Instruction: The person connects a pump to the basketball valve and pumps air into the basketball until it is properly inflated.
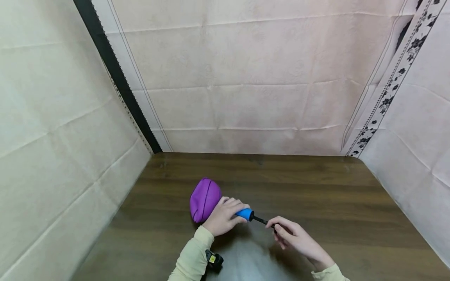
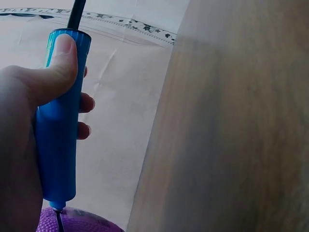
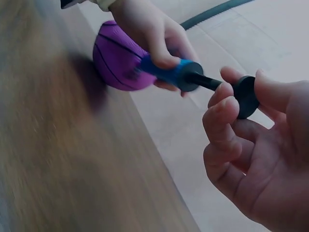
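Observation:
A blue hand pump (image 1: pixel 245 214) lies in my left hand (image 1: pixel 226 216), whose fingers and thumb wrap its barrel. Beyond that hand is a purple ball (image 1: pixel 204 200) with black seams, its sides dented and angular. In the left wrist view the barrel's narrow tip meets the ball (image 2: pixel 79 221). A black rod (image 1: pixel 260 220) extends from the pump's other end. My right hand (image 3: pixel 256 140) pinches the round black handle (image 3: pixel 247 97) at the end of the rod between thumb and fingers. Part of the barrel is hidden by the left hand.
Under the hands is a brown wood-grain table (image 1: pixel 299 187). Pale cloth walls (image 1: pixel 246 78) rise at its back and sides, one with a black floral border (image 1: pixel 386 101). A small black device (image 1: pixel 213 259) is strapped at the left wrist.

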A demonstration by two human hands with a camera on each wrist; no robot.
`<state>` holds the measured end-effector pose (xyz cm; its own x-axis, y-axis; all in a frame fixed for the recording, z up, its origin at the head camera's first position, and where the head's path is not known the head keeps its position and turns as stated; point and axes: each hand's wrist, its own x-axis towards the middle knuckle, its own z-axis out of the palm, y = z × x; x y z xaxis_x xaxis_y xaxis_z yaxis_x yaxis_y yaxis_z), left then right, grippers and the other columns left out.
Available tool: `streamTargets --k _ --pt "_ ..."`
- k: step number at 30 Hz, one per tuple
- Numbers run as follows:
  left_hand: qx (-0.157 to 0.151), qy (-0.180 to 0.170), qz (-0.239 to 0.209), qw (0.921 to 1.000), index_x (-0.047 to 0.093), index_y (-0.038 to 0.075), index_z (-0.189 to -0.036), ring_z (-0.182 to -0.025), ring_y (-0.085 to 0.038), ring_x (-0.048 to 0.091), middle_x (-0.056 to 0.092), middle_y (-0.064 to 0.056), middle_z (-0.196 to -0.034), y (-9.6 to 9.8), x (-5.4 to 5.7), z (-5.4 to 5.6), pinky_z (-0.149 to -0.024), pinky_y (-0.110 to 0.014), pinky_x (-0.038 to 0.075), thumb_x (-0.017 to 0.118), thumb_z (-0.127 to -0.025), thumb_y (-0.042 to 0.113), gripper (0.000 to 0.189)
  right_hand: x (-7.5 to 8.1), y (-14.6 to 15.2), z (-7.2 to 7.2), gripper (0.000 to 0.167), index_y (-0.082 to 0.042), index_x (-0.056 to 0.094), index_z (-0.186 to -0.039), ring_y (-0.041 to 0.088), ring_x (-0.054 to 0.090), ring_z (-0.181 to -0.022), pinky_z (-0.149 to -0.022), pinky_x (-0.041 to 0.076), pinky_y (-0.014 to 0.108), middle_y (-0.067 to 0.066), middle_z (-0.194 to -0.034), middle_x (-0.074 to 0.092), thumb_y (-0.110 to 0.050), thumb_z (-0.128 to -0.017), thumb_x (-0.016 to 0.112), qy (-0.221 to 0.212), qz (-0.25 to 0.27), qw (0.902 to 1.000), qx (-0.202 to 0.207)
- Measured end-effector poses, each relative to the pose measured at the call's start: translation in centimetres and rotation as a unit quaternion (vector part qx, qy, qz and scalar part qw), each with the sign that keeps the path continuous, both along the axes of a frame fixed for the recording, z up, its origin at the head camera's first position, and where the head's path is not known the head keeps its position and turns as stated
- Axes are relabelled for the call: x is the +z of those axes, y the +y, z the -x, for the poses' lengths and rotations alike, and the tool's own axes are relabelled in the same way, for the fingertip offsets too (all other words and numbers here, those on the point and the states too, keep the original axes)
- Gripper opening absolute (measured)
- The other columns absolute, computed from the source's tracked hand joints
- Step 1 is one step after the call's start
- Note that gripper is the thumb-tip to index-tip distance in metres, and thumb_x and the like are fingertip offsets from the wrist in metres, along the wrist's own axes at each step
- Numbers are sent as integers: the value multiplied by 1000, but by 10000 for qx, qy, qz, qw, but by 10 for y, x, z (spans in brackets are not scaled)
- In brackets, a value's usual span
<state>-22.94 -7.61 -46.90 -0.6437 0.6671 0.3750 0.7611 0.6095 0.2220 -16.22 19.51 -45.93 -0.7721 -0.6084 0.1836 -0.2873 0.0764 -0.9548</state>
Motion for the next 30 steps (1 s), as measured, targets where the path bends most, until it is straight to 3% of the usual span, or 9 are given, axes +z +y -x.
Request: streamTargets --k 17,25,30 --pt "-23 -101 30 9999 62 23 -126 -106 -9 58 67 10 -112 3 -2 1 -101 -35 37 59 -92 42 39 5 19 -6 25 -9 56 -120 35 46 -56 -49 47 35 32 -79 50 -13 -105 36 123 -410 9991 -7" --pt "80 -158 -192 9997 60 23 -122 -101 -9 58 66 8 -110 19 -1 0 -99 -35 38 60 -92 40 34 4 12 1 23 -2 56 -112 33 40 -48 -40 40 36 21 -66 44 -1 -103 34 502 437 9977 -119" --pt "30 -236 -233 9994 60 22 -120 -99 -10 58 66 6 -110 27 -9 -6 -96 -34 39 60 -93 40 33 -8 -16 10 22 4 53 -109 23 40 -43 -39 41 35 23 -63 40 -7 -105 34 408 394 9974 -451"
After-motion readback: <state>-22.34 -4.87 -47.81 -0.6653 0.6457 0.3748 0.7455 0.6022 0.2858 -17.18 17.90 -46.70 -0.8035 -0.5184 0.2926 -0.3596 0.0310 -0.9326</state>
